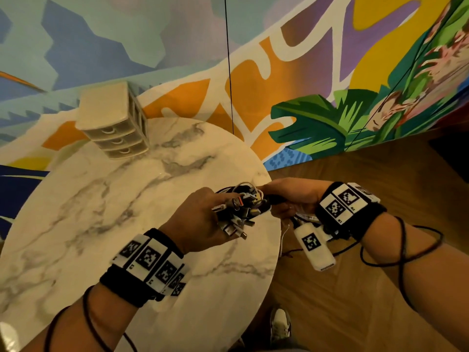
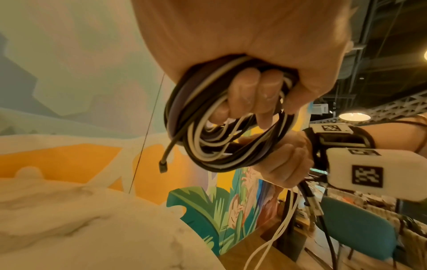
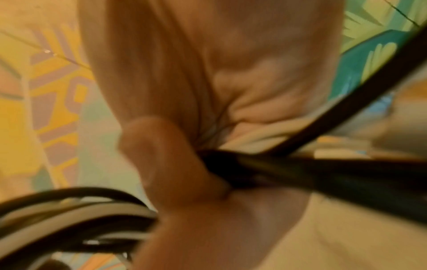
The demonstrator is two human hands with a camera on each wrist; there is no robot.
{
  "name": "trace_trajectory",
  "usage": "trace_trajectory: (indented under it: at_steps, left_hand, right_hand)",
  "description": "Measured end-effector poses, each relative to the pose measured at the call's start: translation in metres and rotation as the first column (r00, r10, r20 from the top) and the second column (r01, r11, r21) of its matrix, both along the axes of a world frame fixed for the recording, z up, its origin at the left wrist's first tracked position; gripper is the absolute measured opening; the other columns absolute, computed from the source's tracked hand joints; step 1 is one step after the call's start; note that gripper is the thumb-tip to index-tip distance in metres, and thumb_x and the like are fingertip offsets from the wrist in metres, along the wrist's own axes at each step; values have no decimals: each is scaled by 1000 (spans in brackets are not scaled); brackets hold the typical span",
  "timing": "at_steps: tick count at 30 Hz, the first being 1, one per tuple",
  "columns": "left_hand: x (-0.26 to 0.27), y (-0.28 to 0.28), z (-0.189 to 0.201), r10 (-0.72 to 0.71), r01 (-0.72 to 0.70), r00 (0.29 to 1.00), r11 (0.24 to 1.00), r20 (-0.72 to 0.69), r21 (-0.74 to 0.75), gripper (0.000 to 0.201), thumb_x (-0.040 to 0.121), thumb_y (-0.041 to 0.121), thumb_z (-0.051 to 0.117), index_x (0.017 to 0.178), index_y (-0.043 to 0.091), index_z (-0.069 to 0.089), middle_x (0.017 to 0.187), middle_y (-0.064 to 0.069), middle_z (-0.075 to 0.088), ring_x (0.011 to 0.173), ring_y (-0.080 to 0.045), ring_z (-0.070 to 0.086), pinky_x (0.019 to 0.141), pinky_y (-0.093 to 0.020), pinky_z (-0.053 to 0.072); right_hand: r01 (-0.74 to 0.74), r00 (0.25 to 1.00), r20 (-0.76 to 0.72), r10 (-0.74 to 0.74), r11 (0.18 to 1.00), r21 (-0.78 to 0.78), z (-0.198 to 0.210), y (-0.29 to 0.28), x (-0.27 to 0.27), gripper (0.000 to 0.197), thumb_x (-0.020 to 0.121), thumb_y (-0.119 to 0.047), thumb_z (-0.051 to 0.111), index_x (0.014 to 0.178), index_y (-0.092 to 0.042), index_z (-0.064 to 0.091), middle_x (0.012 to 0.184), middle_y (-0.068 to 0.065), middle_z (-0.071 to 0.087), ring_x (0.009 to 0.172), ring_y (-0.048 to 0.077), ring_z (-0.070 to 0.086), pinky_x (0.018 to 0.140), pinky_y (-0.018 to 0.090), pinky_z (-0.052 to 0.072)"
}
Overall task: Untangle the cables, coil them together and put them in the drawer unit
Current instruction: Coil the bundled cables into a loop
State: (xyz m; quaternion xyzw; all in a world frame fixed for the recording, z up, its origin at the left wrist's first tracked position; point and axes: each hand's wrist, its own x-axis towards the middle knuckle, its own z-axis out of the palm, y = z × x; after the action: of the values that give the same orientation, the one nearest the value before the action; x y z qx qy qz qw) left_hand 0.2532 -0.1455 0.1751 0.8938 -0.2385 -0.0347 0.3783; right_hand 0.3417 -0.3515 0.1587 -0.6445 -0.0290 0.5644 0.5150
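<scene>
black and white cables (image 2: 221, 127) sit coiled inside the left hand's (image 1: 200, 219) curled fingers (image 2: 254, 91). just beside, the right hand (image 1: 291, 196) grips the coil's far side, loose ends hanging below its fingers. well beyond both hands, the drawer unit (image 1: 114, 123) stands on the marble table (image 1: 127, 199), drawers shut.

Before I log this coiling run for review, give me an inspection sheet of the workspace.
Surface: round marble table, bare where visible.
Job's things: cable coil, black and white strands, held up in the air; drawer unit at the table's far edge, three drawers shut.
Clutter: nothing seen.
Grippers: left hand grips the coil; right hand grips the coil's lower side.
Cables: loose ends hang below the right hand; plugs stick out.
Surroundings: painted mural, wood floor, teal chair.
</scene>
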Motion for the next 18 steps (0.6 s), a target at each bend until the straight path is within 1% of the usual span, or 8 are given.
trace_trajectory:
  at_steps: [2,4,6,9,12,15,16,18]
  left_hand:
    - [4,4,-1,54,-54,998,999,15,3,22,73,36,63,94,29,66,66,8,65,50,-6,52,52,-29,46]
    - [6,5,-3,92,-93,995,995,35,26,25,73,36,62,96,28,65,67,5,68,54,-16,60,53,-35,49]
    - [7,8,-6,126,-131,989,989,73,67,31,73,40,60,103,31,64,67,3,69,56,-23,62,54,-37,50]
    - [7,12,-13,202,-226,965,963,167,143,39,71,45,53,99,23,70,59,-2,65,50,-29,56,47,-36,48]
    - [8,11,-19,307,-337,928,934,210,123,44,69,45,50,96,18,72,54,-5,62,46,-32,54,45,-34,46]
    - [11,4,-26,427,-432,894,902,132,9,44,70,47,53,93,16,73,56,-6,64,51,-30,57,51,-39,50]
    - [12,1,-27,461,-460,883,887,87,-31,44,70,49,55,92,16,73,60,-6,66,55,-28,60,54,-39,51]
    - [13,-5,-27,519,-515,854,848,7,-124,39,72,48,59,87,15,72,65,-5,68,59,-21,62,58,-31,49]
  right_hand:
    - [6,1000,16,-7,1000,9,1,-3,3,36,99,-37,41,76,-11,51,48,0,35,42,14,34,57,30,46]
    - [5,1000,17,-6,1000,18,-1,-8,6,35,97,-39,45,77,-11,55,52,2,40,46,16,42,72,37,46]
    - [2,1000,27,-3,1000,14,-2,-12,6,30,95,-37,49,83,-11,56,60,6,47,54,19,51,78,41,43]
    - [25,995,97,-29,999,49,-1,-16,-2,18,99,-19,44,88,-6,52,62,7,54,55,18,56,66,34,50]
    - [134,975,166,-149,986,99,3,-2,-20,14,99,-15,44,89,-8,50,59,3,52,45,13,43,58,31,53]
    - [225,900,355,-254,967,120,-5,23,-35,14,101,-17,42,89,-9,45,63,5,50,43,11,40,50,31,49]
    - [245,865,419,-277,961,130,-9,29,-38,15,101,-19,40,90,-10,44,63,5,50,44,12,41,51,34,48]
    - [290,801,497,-333,943,165,-16,40,-45,18,102,-24,37,89,-11,42,63,3,49,51,17,41,56,39,44]
